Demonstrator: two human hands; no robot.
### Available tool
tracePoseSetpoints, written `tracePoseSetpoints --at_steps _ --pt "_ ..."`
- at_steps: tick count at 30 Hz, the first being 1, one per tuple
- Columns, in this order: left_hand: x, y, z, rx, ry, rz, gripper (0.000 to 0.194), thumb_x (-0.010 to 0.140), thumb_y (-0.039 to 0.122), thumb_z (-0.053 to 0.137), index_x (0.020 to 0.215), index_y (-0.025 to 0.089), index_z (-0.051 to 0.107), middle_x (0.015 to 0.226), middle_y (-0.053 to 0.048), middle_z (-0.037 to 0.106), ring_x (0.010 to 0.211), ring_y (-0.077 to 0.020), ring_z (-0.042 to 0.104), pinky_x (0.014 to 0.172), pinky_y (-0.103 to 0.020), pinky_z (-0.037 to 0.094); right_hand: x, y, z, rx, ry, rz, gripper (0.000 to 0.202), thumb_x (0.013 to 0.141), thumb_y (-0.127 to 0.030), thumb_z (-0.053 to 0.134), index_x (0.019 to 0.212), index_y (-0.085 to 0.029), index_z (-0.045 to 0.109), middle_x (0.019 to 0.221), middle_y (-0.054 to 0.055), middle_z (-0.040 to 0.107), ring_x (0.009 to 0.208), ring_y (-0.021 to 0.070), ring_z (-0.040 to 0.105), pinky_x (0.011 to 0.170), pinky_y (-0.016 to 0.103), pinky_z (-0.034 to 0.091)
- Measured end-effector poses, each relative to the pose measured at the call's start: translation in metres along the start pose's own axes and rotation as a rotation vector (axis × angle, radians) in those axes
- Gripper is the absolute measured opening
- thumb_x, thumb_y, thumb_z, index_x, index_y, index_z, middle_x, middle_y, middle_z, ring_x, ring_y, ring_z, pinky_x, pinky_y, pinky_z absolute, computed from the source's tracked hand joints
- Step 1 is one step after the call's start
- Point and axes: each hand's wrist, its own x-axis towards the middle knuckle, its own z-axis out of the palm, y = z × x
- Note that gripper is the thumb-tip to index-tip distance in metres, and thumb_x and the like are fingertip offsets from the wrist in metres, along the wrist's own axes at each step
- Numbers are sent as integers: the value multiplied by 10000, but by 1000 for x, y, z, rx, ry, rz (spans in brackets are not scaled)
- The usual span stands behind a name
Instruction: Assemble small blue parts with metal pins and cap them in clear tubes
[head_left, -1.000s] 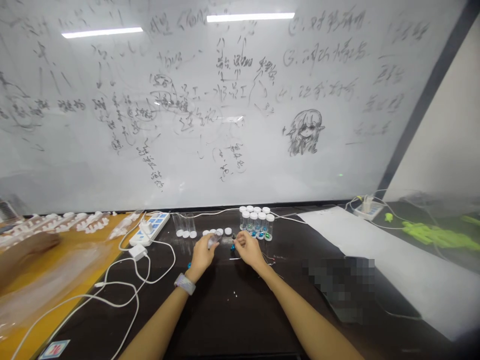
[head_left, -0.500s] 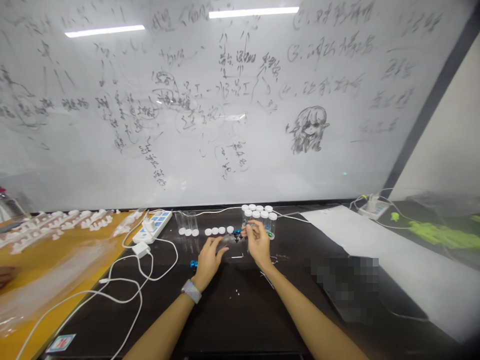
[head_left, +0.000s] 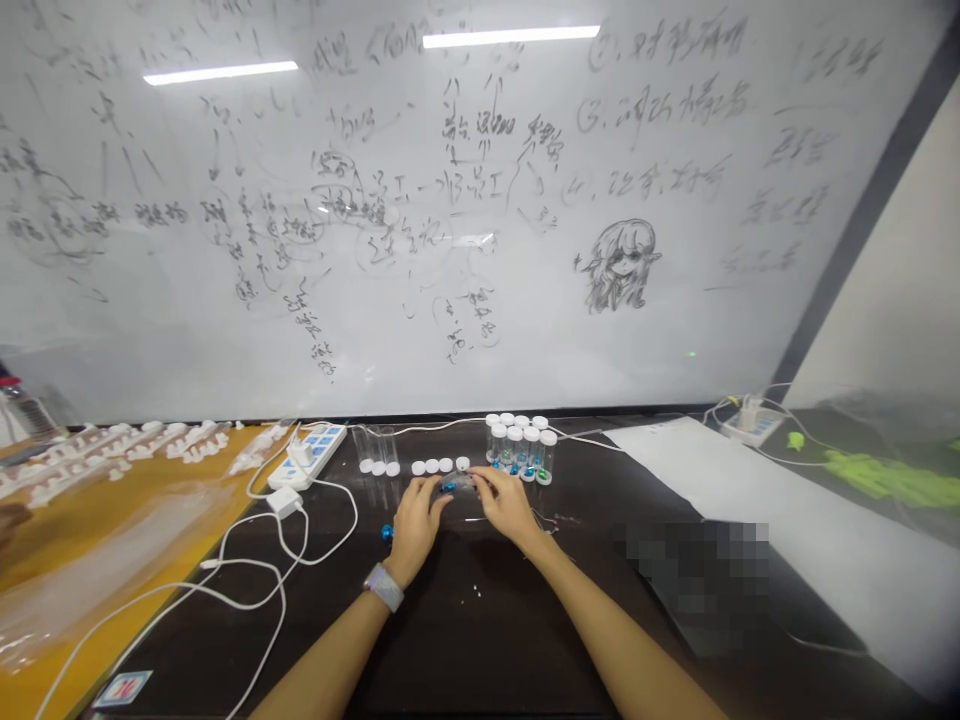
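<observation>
My left hand (head_left: 418, 520) is closed round a clear tube (head_left: 459, 482) lying level above the dark table. A small blue piece (head_left: 448, 487) shows inside the tube, near my left fingertips. At the tube's right end, my right hand (head_left: 504, 503) pinches with thumb and forefinger; what it grips there is too small to make out. Just behind the hands is a row of white caps (head_left: 433, 466). Capped clear tubes (head_left: 545, 460) with blue and green pieces stand behind my right hand. Another blue piece (head_left: 387, 532) lies left of my left hand.
Upright clear tubes (head_left: 388, 447) stand at the back beside a power strip (head_left: 319, 452). White cables (head_left: 281, 560) loop over the left side. White parts (head_left: 150, 436) lie on a yellow surface (head_left: 161, 560), with part of another person's hand (head_left: 10, 522) at its left edge.
The blue piece between my hands has gone from near my right fingertips into the tube. My right hand has moved down and left to the tube's end.
</observation>
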Motion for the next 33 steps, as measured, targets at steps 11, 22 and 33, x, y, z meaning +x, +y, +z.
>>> tracePoseSetpoints --at_steps 11,22,33 --pt "-1 -3 1 -4 -1 21 271 916 275 592 1186 247 598 1052 -70 607 967 -250 632 867 -397 527 0 0 -3 -177 -174 -98 351 935 -134 425 1156 -232 679 822 44 683 771 192 625 777 309 482" --pt "-3 3 0 -53 -70 33 281 915 254 586 1196 264 596 1076 -61 599 986 -239 630 880 -387 530 -6 -17 -7 -29 -316 31 329 986 -359 440 1183 -260 683 747 0 718 627 169 628 686 267 488" --pt "-3 7 6 -132 10 26 333 916 249 586 1249 262 562 1088 -71 611 1014 -254 642 906 -409 526 4 12 4 -37 69 163 353 1007 -363 337 1130 -201 626 605 -13 579 558 173 567 570 258 444"
